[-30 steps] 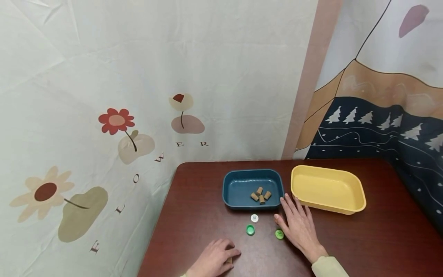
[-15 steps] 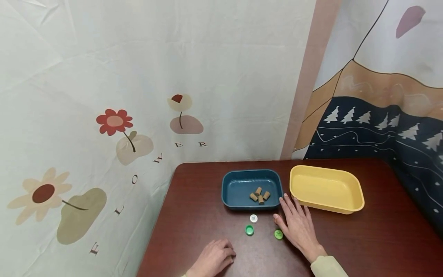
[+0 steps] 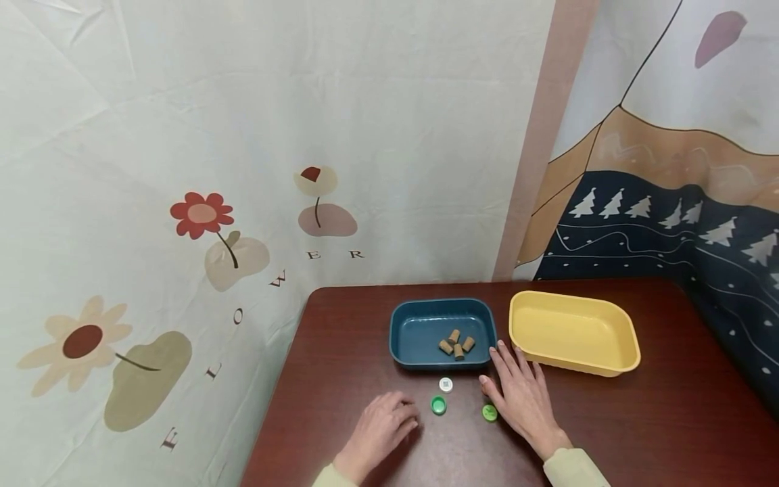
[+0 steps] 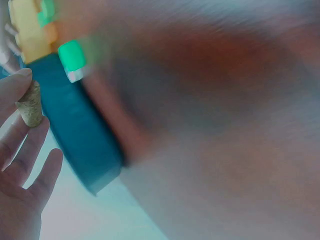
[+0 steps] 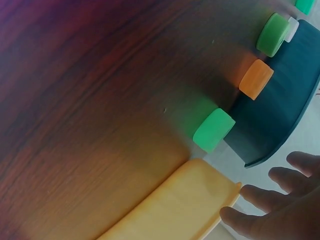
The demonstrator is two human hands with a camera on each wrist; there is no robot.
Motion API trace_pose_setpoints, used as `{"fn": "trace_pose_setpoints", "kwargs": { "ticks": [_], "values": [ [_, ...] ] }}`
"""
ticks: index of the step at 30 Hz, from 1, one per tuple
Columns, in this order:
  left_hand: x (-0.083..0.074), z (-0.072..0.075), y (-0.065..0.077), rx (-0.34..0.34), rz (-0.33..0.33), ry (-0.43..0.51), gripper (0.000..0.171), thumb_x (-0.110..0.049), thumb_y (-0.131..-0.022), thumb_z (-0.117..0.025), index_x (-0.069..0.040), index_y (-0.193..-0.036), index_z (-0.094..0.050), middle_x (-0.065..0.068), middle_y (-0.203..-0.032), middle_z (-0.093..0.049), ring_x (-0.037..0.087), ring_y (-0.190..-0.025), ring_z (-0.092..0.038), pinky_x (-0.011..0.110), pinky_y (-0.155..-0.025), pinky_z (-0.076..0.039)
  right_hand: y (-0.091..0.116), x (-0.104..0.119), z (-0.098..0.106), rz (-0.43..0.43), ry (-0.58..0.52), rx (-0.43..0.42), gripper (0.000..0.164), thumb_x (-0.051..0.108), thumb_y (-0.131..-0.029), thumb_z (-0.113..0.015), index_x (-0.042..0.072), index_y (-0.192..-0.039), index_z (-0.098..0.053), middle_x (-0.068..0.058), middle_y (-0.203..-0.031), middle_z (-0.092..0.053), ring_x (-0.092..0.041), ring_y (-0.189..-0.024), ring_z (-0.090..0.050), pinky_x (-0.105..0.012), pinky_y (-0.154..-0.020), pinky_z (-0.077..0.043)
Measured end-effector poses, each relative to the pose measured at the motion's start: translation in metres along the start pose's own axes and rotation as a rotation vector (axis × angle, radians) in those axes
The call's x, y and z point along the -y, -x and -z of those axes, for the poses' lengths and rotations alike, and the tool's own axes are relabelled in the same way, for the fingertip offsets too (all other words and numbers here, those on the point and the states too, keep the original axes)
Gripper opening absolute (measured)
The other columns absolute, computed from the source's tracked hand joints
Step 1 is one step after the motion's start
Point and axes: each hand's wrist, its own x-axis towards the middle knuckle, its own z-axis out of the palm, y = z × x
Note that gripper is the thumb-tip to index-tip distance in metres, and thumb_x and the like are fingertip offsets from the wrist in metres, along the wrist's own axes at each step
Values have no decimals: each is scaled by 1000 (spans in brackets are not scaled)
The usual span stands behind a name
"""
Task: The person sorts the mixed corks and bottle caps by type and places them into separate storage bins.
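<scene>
My left hand (image 3: pixel 379 433) is over the table, left of the green cap. In the left wrist view it pinches a cork (image 4: pixel 31 107) between thumb and fingertips; the head view hides this cork. My right hand (image 3: pixel 525 406) lies with fingers spread, its fingertips near the blue tray's right end and the yellow tray's front edge. The blue tray (image 3: pixel 443 366) has several corks (image 3: pixel 458 352) inside. In front of it are a white cap (image 3: pixel 446 385), a green cap (image 3: pixel 438 405) and a light green cap (image 3: pixel 489 412) beside my right thumb.
A yellow tray (image 3: pixel 575 331) stands right of the blue one on the dark red table (image 3: pixel 341 352). An orange cap (image 5: pixel 256 79) appears in the right wrist view between two green ones. Printed cloth (image 3: pixel 426 169) hangs behind the table.
My left hand has risen from the tabletop and moved forward with a cork that was partly visible under its fingers. The right hand has stayed in place.
</scene>
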Motion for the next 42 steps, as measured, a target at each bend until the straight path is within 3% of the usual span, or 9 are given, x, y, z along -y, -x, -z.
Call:
{"fn": "trace_pose_setpoints", "kwargs": {
  "ticks": [8, 21, 25, 32, 42],
  "values": [
    [10, 9, -32, -154, 25, -5, 22, -18, -79, -91, -16, -98, -80, -3, -110, -70, 14, -98, -67, 35, -84, -57, 0, 1, 0, 0, -2, 2, 65, 49, -101, -60, 6, -151, -54, -17, -162, -41, -45, -150, -32, -73, -111, -28],
    [26, 11, -75, -243, 47, 30, 20, -18, -84, -88, -15, -102, -81, 1, -113, -70, 16, -105, -66, 40, -95, -54, 0, 1, -1, -1, 12, 23, 62, 50, -102, -59, 7, -147, -58, -16, -160, -44, -46, -149, -33, -73, -111, -27],
    [31, 9, -86, -249, 43, 27, 21, -20, -85, -87, -12, -103, -81, 3, -113, -71, 17, -106, -66, 42, -99, -52, 0, 1, -2, 1, 14, 22, 61, 50, -102, -59, 8, -147, -59, -16, -159, -45, -46, -149, -34, -74, -111, -28],
    [42, 4, -103, -195, 77, -2, 21, -26, -89, -83, -12, -104, -82, 1, -115, -71, 17, -108, -66, 43, -102, -50, 0, 1, -3, 8, 15, 21, 62, 50, -102, -60, 8, -146, -59, -16, -159, -46, -46, -147, -36, -74, -110, -28],
    [55, -13, -113, -169, 125, -28, 20, -22, -85, -87, -14, -102, -82, 1, -112, -71, 18, -106, -66, 45, -100, -51, 0, 1, -4, 9, 17, 23, 61, 49, -101, -61, 8, -147, -59, -16, -159, -46, -46, -147, -36, -74, -110, -28]
  ]
}}
